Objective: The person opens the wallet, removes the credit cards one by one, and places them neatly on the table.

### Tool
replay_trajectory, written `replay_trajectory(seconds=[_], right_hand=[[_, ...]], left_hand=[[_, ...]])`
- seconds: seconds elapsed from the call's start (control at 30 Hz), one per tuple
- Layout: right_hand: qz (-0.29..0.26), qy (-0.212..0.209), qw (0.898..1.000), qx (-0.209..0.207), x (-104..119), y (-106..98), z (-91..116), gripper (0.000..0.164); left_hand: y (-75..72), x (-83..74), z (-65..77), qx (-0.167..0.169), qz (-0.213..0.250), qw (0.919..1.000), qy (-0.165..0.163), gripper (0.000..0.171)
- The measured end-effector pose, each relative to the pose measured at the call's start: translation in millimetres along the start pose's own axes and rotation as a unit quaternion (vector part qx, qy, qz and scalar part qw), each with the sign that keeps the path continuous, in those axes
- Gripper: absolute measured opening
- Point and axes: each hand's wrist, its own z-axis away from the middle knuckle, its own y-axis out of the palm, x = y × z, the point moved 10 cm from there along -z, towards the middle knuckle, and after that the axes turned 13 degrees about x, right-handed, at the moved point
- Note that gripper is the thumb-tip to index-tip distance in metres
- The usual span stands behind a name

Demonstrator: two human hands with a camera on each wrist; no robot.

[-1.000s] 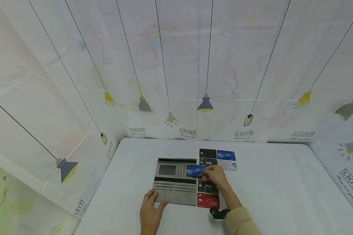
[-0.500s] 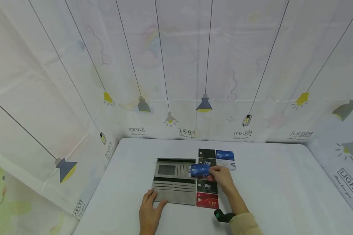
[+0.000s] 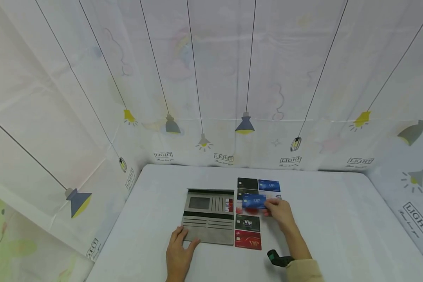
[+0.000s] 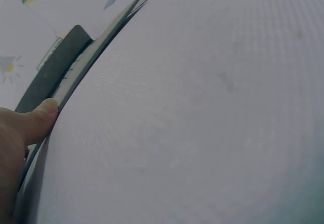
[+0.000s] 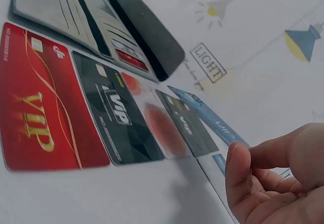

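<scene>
A grey wallet (image 3: 208, 235) lies unfolded on the table, its card slots facing up. At its lower left corner rests my left hand (image 3: 179, 250), and in the left wrist view the thumb (image 4: 48, 108) touches the wallet's edge. My right hand (image 3: 281, 213) pinches a blue VIP card (image 3: 254, 201) by its right end, right of the wallet and raised over the laid-out cards. Inside the wallet's upper right slot shows part of a red and white card (image 3: 229, 205). The right wrist view shows thumb and fingers on the blue card (image 5: 212, 117).
Beside the wallet lie a red VIP card (image 3: 248, 239), a black Vip card (image 3: 247, 223), a plain black card (image 3: 247, 183), another blue VIP card (image 3: 269, 185) and others partly covered. A dark strap piece (image 3: 278, 259) sits at the right wrist. Lamp-printed sheeting surrounds the table.
My right hand has moved right with the blue card, away from the wallet's slots. The red and white card in the slot has come into sight. The left hand stays put.
</scene>
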Motion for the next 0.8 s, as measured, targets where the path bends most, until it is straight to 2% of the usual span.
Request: replay_trajectory(seconds=[0.17,0.5,0.8], right_hand=[[0.005,0.015,1.0,-0.009,-8,-17,3,0.034],[0.029,0.045,0.998,-0.025,-25,-41,9,0.038],[0.041,0.054,0.998,-0.014,-38,-54,15,0.038]], left_hand=[[0.9,0.8,-0.4,0.003,-0.006,1.0,-0.006,0.062],[0.7,0.7,-0.8,-0.007,-0.002,1.0,0.005,0.062],[-0.7,-0.8,0.7,-0.015,-0.005,0.9998,0.012,0.061]])
